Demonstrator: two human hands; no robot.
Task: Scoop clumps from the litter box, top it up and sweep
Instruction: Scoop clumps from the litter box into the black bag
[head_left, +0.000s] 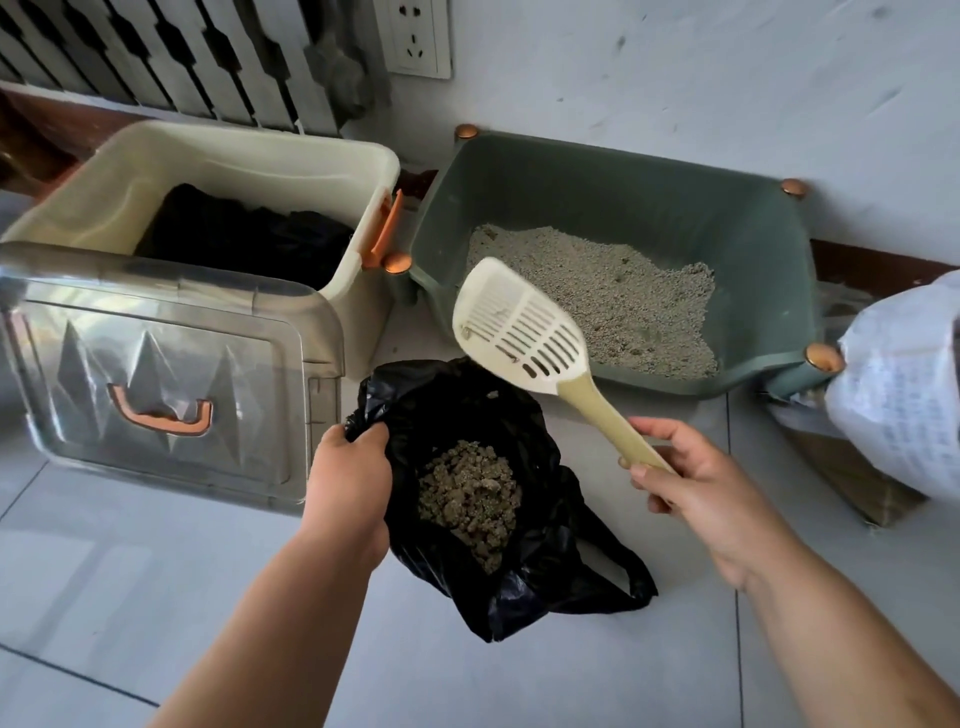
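Litter box (675, 208): right hand (696, 483) grips scoop (524, 322) over its front rim; left hand (353, 467) pinches bag (550, 519) open before it. Dig deep, sift slowly.

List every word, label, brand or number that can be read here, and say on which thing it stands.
Nothing can be read.
On the white bag at the right edge: rows of small dark print, too blurred to read.
On the green litter box, slotted scoop, black bag and wall socket: no lettering shows.

No legible text; print on white bag (904, 374) too blurred to read.
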